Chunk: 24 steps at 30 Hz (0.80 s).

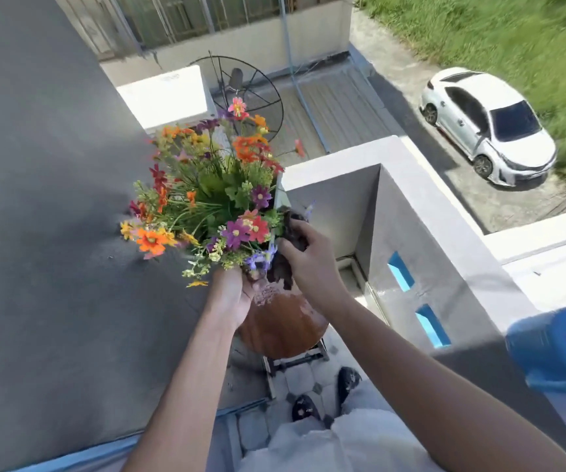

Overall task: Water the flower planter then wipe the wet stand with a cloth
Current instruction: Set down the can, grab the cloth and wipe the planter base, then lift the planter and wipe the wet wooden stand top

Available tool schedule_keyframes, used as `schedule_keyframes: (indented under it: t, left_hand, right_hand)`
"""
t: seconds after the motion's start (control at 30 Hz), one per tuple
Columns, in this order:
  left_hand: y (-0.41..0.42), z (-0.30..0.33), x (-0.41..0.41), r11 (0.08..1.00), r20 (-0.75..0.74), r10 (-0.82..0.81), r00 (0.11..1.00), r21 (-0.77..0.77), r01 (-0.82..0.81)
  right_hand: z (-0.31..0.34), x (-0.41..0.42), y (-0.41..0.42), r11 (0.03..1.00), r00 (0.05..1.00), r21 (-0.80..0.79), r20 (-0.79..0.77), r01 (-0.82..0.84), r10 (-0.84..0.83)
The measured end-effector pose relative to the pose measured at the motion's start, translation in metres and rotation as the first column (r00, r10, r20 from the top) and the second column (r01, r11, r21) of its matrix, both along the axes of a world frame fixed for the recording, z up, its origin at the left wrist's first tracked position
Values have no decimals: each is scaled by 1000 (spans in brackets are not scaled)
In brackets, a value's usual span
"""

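Single head view, steeply downward, close over balcony stand [281, 325].

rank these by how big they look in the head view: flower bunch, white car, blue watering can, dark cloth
1. flower bunch
2. white car
3. blue watering can, cropped at the frame edge and closer, so unsure against the car
4. dark cloth, mostly hidden by the right hand

- The planter [279, 199] is almost wholly hidden under the flowers [213, 195]; only a pale strip of rim shows.
- The dark cloth [288, 253] is partly covered by the right hand [312, 260], so its full shape cannot be read.
- The left hand [232, 298] has its fingers buried under the blooms; its grip is unclear.
- The far part of the stand [281, 325] lies behind both hands.
- The blue container [560, 349], perhaps a watering can, is blurred and cut off by the right edge.
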<state>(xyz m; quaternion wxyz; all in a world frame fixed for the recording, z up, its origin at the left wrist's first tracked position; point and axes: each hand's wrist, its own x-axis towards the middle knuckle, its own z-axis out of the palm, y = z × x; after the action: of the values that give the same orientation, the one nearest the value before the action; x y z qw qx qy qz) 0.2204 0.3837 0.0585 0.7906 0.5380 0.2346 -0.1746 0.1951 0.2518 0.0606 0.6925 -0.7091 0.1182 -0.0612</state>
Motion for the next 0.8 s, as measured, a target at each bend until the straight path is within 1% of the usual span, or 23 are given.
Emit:
schedule_keyframes:
  t: [0.03, 0.1, 0.2, 0.27, 0.33, 0.43, 0.53, 0.6, 0.63, 0.73, 0.8]
  left_hand:
    - [0, -2, 3, 1000, -9, -9, 1000, -7, 9]
    - [1, -6, 11, 999, -25, -33, 999, -3, 33]
    - [1, -16, 20, 999, -37, -50, 998, 5, 50]
    - [0, -21, 28, 999, -39, -48, 998, -12, 48]
    - [0, -26, 39, 998, -19, -43, 999, -39, 42]
    - [2, -37, 58, 998, 31, -15, 999, -53, 16]
    - [12, -51, 79, 998, 39, 28, 999, 55, -31]
    - [18, -58, 88, 991, 68, 28, 997, 131, -37]
    - [20, -60, 90, 986, 85, 29, 996, 161, -42]
    - [23, -63, 91, 979, 108, 51, 993, 190, -71]
    - [24, -66, 91, 981, 101, 68, 993, 177, -85]
  right_hand:
    - [-2, 6, -1, 1000, 1000, -12, 9, 12, -12]
    - [-17, 25, -5, 994, 998, -93, 4, 63, -63]
    - [-57, 51, -15, 985, 988, -133, -94, 108, -121]
    - [-87, 58, -20, 981, 980, -175, -167, 80, -110]
    - [-116, 57, -20, 975, 971, -220, -233, 6, -58]
    - [-156, 48, -9, 935, 927, -308, -371, -174, 51]
    - [-190, 36, 17, 869, 872, -321, -439, -377, 216]
    - [-210, 31, 39, 791, 824, -332, -448, -514, 347]
    - [-221, 28, 50, 734, 787, -344, -461, -585, 410]
    - [-252, 19, 80, 493, 641, -411, -521, -767, 563]
    - [-272, 10, 92, 318, 560, -478, -546, -819, 623]
